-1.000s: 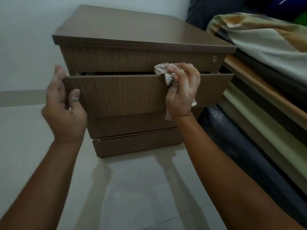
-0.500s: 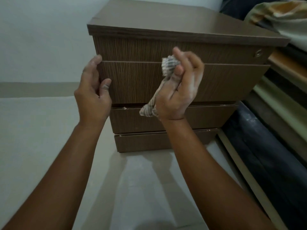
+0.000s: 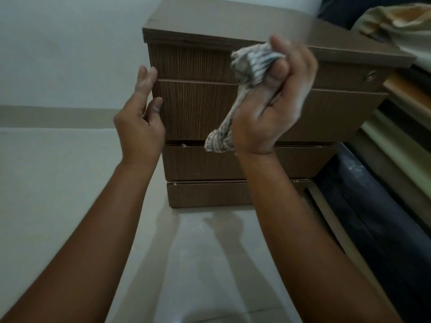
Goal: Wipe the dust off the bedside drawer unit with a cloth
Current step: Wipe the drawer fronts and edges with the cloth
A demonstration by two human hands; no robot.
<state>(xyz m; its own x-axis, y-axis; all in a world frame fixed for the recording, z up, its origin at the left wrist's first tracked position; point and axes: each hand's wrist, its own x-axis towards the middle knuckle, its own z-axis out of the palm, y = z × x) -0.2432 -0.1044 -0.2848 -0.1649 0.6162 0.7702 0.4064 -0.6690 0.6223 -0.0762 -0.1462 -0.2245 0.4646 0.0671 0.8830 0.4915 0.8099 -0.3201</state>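
Observation:
A brown wood-grain bedside drawer unit (image 3: 198,108) stands on the floor against the wall, its drawers pushed in flush. My right hand (image 3: 277,101) is shut on a crumpled striped cloth (image 3: 250,66), held in front of the upper drawer fronts, with one end of the cloth hanging below my palm. My left hand (image 3: 140,122) is at the left edge of the second drawer front, fingers apart and holding nothing, fingertips near the corner.
A bed frame and dark mattress edge (image 3: 384,206) run along the right side of the unit. Bedding (image 3: 396,22) overhangs at the top right. Pale tiled floor (image 3: 58,183) lies to the left and in front, and a white wall (image 3: 70,43) behind.
The second drawer, pulled out a second ago, is now pushed in. My left hand has let go of its edge and opened. My right hand with the cloth has lifted off the drawer's top edge.

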